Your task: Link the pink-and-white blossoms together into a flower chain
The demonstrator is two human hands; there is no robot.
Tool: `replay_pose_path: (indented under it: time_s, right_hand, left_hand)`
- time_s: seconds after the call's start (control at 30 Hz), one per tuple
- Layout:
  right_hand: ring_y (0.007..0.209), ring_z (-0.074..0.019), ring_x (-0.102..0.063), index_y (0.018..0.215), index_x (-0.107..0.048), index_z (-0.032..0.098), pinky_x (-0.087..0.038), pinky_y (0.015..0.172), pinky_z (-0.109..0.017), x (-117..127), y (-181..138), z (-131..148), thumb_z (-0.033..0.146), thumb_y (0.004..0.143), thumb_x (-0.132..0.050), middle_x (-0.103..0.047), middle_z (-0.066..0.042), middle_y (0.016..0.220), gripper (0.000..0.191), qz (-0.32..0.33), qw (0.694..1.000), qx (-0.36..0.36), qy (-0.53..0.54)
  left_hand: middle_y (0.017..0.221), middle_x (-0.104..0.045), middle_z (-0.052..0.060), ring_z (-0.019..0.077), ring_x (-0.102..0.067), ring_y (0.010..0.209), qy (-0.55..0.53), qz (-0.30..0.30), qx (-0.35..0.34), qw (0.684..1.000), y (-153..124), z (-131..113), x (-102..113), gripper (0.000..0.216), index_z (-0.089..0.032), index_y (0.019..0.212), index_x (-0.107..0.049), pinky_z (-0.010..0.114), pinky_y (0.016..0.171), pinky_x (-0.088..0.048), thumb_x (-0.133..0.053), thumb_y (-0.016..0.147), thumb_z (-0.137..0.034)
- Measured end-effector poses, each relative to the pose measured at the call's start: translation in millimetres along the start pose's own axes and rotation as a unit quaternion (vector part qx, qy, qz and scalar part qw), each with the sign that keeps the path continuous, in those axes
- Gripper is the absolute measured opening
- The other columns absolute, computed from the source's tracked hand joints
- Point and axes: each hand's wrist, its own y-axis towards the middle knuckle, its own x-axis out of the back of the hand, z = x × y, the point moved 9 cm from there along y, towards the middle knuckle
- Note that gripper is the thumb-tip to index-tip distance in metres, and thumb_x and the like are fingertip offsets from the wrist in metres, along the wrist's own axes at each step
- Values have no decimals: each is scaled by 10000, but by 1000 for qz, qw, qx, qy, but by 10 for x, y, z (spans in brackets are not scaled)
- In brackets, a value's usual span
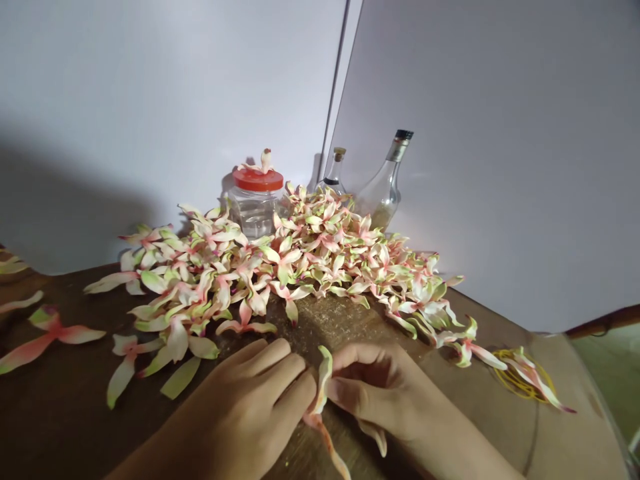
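Low in the middle, my two hands meet at one artificial flower petal piece (pixel 324 381), cream with a pink centre and a greenish tip. My right hand (pixel 383 393) pinches one of its upright petals between thumb and forefinger. Curled fingers of my left hand (pixel 260 393) close at the pink centre from the other side; their tips are hidden. A pink petal of the same piece hangs down between the hands, and a pale petal shows under my right hand. Just beyond lies a big heap of similar petal pieces (pixel 285 257).
A clear jar with a red lid (pixel 259 179) stands behind the heap, one flower piece on top. Two glass bottles, a small corked one (pixel 336 173) and a tall tilted one (pixel 387 183), lean near the wall corner. Yellow rubber bands (pixel 520 383) lie on the brown table (pixel 350 323), right.
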Motion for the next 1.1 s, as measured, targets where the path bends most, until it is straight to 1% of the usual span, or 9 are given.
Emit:
replay_pose_path:
  time_s: [0.13, 0.27, 0.33, 0.47, 0.53, 0.63, 0.73, 0.97, 1.1]
  right_hand:
    - [688, -104, -615, 846, -799, 191, -503, 731, -229, -57, -43, 62, 357, 734, -913, -723, -5, 757, 230, 7, 1000, 15, 16]
    - [734, -135, -659, 853, -798, 204, -533, 734, -254, -92, -82, 147, 375, 779, -878, -743, -25, 790, 203, 11, 999, 39, 24]
    - [746, -137, -665, 852, -797, 207, -531, 723, -251, -63, -87, 174, 387, 799, -863, -749, -29, 813, 199, -1, 998, 51, 22]
    - [661, -85, -593, 819, -798, 210, -462, 637, -182, -2, -73, 161, 341, 770, -893, -719, 1, 754, 170, -28, 997, 68, 7]
    - [667, -91, -589, 831, -805, 218, -462, 644, -188, -30, -61, 133, 321, 748, -908, -709, 7, 738, 168, -20, 997, 74, -2]
    - [685, -109, -603, 832, -814, 233, -482, 679, -212, -115, -54, 103, 303, 730, -917, -720, 6, 741, 161, 6, 997, 79, -17]
    - [665, -106, -575, 811, -810, 244, -467, 655, -208, -150, -67, 144, 274, 726, -914, -712, 17, 723, 137, 12, 994, 103, -40]
    - [580, -73, -437, 792, -794, 232, -390, 576, -194, -120, -92, 226, 243, 746, -888, -635, 39, 673, 105, -7, 987, 132, -93]
    - [575, -78, -401, 772, -761, 213, -329, 537, -203, -89, -116, 253, 244, 741, -881, -578, 42, 650, 128, -29, 983, 134, -125]
  left_hand:
    - [788, -641, -17, 177, -568, 740, -101, -8, 22, 995, -22, 69, -32, 259, -211, 826, -579, 306, 729, -451, -479, 863, 25]
    - [887, -681, -25, 160, -643, 852, -209, 50, 111, 970, -27, 269, -118, 186, -222, 881, -608, 232, 752, -492, -598, 864, -37]
    - [940, -706, -32, 151, -671, 864, -249, 60, 161, 953, -61, 373, -95, 213, -244, 983, -646, 209, 755, -512, -652, 856, -73]
    - [956, -752, 17, 191, -704, 885, -268, 7, 187, 945, -87, 450, 124, 299, -239, 1182, -687, 232, 760, -555, -674, 888, -189]
    - [955, -757, 36, 188, -703, 864, -252, -5, 177, 951, -56, 414, 197, 210, -225, 1120, -715, 236, 746, -556, -659, 918, -217]
    - [822, -724, -8, 133, -665, 718, -241, 5, 165, 956, 15, 332, 204, 42, -224, 904, -716, 197, 652, -515, -679, 922, -214]
    - [705, -663, -35, 107, -617, 631, -256, 10, 159, 953, 61, 282, 185, 175, -208, 758, -665, 182, 581, -469, -671, 933, -215]
    - [654, -611, -34, 110, -558, 623, -290, -12, 224, 930, -9, 452, 151, 219, -192, 754, -679, 192, 582, -444, -611, 947, -271]
    - [661, -595, -12, 112, -521, 620, -389, 3, 256, 885, -15, 528, 26, 323, -162, 740, -661, 197, 535, -378, -545, 980, -343]
